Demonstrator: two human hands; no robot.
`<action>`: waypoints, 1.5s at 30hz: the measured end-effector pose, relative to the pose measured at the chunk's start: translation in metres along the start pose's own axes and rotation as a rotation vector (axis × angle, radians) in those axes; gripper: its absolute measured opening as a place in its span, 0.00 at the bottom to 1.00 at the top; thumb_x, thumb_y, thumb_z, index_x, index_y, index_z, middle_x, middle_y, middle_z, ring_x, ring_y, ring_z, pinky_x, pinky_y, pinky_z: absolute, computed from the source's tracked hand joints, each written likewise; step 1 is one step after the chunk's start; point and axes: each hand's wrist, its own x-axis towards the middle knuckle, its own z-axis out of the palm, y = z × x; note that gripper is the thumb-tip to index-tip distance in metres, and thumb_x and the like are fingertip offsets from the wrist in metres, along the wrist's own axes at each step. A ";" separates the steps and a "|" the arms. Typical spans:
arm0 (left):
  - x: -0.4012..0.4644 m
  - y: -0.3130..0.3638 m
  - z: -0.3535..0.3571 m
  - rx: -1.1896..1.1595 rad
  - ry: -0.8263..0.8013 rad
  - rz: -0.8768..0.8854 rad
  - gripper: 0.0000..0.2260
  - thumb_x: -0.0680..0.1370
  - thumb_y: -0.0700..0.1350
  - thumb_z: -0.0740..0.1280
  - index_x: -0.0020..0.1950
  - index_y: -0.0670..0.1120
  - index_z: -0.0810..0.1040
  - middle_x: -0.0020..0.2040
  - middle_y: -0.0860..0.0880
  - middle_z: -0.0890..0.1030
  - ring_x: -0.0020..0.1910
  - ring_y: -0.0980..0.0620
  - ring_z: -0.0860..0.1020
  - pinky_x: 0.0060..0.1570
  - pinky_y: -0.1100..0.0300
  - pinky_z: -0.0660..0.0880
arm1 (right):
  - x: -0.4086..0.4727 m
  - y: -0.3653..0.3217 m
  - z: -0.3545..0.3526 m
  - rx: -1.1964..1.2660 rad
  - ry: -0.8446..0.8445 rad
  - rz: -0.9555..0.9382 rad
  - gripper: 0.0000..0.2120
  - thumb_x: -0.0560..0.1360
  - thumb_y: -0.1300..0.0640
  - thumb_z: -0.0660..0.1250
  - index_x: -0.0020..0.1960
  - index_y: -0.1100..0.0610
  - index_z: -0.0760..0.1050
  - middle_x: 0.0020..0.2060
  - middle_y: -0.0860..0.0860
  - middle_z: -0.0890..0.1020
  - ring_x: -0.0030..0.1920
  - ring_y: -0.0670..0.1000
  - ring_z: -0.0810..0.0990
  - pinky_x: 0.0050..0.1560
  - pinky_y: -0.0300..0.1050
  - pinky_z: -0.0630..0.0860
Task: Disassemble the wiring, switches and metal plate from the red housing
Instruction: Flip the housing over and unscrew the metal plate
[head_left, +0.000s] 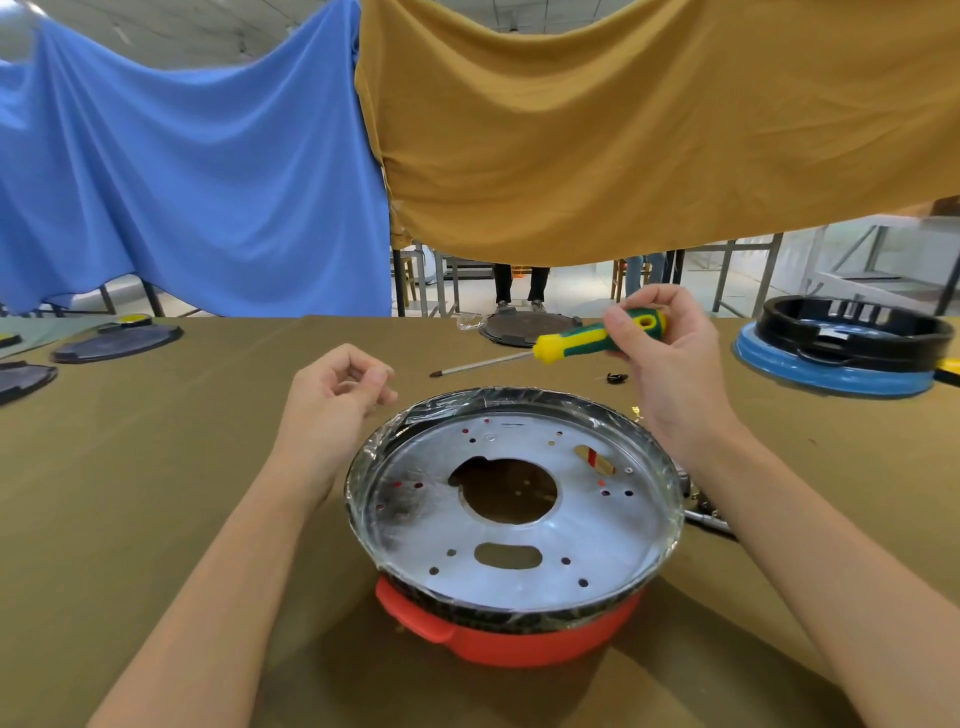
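**Screwdriver raised over the plate**

The red housing (511, 642) sits on the table (156, 493) just in front of the person, between the forearms; the metal plate (519, 499) lies in its top, ringed by a dark rim wrapped in clear film. The right hand (670, 353) grips the screwdriver (576, 345) by its handle, tip pointing left, clear of the plate; the left hand (337, 395) hovers loosely curled, holding nothing. The plate looks thin, stiff and probably sharp-edged, likely light; the centre hole seems the safest hold; the film may be slippery. Wiring and switches cannot be made out.
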 end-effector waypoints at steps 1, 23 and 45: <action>0.002 -0.001 -0.003 -0.058 0.027 -0.014 0.09 0.81 0.39 0.66 0.41 0.47 0.79 0.34 0.51 0.83 0.40 0.55 0.81 0.48 0.58 0.75 | 0.000 0.001 -0.003 0.041 0.005 0.019 0.09 0.77 0.65 0.70 0.49 0.53 0.74 0.50 0.56 0.79 0.52 0.59 0.79 0.59 0.51 0.79; 0.003 0.005 -0.010 -0.713 -0.355 -0.069 0.04 0.73 0.39 0.68 0.42 0.48 0.78 0.39 0.50 0.76 0.38 0.55 0.73 0.36 0.64 0.71 | 0.001 -0.020 -0.012 0.763 0.026 0.629 0.15 0.72 0.62 0.74 0.56 0.67 0.79 0.53 0.65 0.82 0.49 0.60 0.86 0.41 0.42 0.83; -0.009 0.025 0.003 -0.215 -0.544 -0.020 0.06 0.72 0.49 0.72 0.42 0.47 0.83 0.43 0.42 0.85 0.32 0.55 0.77 0.32 0.68 0.74 | -0.040 -0.026 0.049 -0.300 -0.499 0.220 0.13 0.72 0.59 0.77 0.41 0.54 0.71 0.37 0.56 0.83 0.34 0.46 0.79 0.41 0.42 0.76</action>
